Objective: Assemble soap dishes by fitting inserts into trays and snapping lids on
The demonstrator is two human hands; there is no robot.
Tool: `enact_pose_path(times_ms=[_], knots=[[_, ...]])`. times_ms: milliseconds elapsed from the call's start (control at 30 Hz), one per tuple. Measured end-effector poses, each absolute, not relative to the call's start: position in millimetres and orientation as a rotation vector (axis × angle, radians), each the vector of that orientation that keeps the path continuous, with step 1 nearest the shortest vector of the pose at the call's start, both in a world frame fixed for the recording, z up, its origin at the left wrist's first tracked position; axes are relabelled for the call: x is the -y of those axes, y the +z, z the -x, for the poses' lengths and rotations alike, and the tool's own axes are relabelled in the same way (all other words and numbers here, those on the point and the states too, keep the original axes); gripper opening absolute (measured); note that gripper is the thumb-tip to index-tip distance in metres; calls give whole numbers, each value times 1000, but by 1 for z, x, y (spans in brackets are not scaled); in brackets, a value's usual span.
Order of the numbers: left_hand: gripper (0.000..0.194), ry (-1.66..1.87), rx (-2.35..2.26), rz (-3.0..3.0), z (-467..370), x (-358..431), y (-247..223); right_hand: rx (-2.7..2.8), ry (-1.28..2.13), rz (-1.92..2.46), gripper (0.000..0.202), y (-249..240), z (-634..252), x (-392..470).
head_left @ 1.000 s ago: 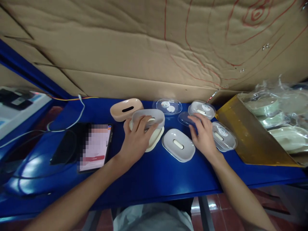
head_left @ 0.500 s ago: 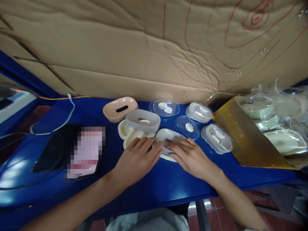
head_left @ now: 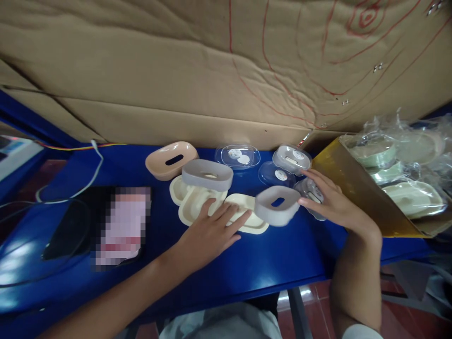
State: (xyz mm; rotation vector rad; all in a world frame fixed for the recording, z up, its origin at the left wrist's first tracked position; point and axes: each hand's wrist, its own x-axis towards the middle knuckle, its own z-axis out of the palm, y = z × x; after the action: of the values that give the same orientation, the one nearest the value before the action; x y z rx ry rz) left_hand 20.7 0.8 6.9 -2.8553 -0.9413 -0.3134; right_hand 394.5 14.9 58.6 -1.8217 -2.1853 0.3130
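Note:
My left hand (head_left: 213, 228) lies with spread fingers over a cream oval tray (head_left: 252, 219), fingertips on or just above it. A second cream tray (head_left: 189, 207) is beside it on the left. My right hand (head_left: 332, 202) has its thumb and fingers apart; the thumb tip is at the right edge of a grey soap dish (head_left: 277, 209) with a slot in its floor. That dish overlaps the cream tray's right end. Under my right fingers sits a clear-lidded grey soap dish (head_left: 309, 190), partly hidden by the hand.
Another grey dish (head_left: 208, 176) and a peach dish (head_left: 171, 162) stand behind. Clear lids (head_left: 238, 157) and another lidded dish (head_left: 291, 157) are at the back. On the right, a cardboard box (head_left: 339, 188) holds bagged green dishes. A phone (head_left: 122, 226) and cables lie left.
Both hands were together on the grey dish over the cream tray. The dish has moved right, uncovering the tray. My right hand has moved right towards the lidded dish, fingers spreading.

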Motion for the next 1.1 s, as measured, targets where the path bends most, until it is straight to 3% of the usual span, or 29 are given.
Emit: enact_pose_path(times_ms=[167,400,600,733,900,1000,1100], knots=[[52,-386,922,2836,-26,4,15,2127,325,2109,84,36,-431,-25],[60,-526,503,2978,-33,16,8,1977,247,1646,72,41,-377,-37],[70,-563,718,2911,-34,9,4,2053,161,1265,72,38,-328,-39],[69,-568,806,2888,-30,3,4,1943,-165,1441,59,43,-342,-40],[68,-541,635,2982,-31,11,4,1997,-168,1718,30,50,-368,-36],[64,-548,389,3075,-39,23,3,2130,43,1817,31,51,-377,-29],[60,-542,266,3114,-47,31,1,2193,69,1944,44,51,-387,-22]])
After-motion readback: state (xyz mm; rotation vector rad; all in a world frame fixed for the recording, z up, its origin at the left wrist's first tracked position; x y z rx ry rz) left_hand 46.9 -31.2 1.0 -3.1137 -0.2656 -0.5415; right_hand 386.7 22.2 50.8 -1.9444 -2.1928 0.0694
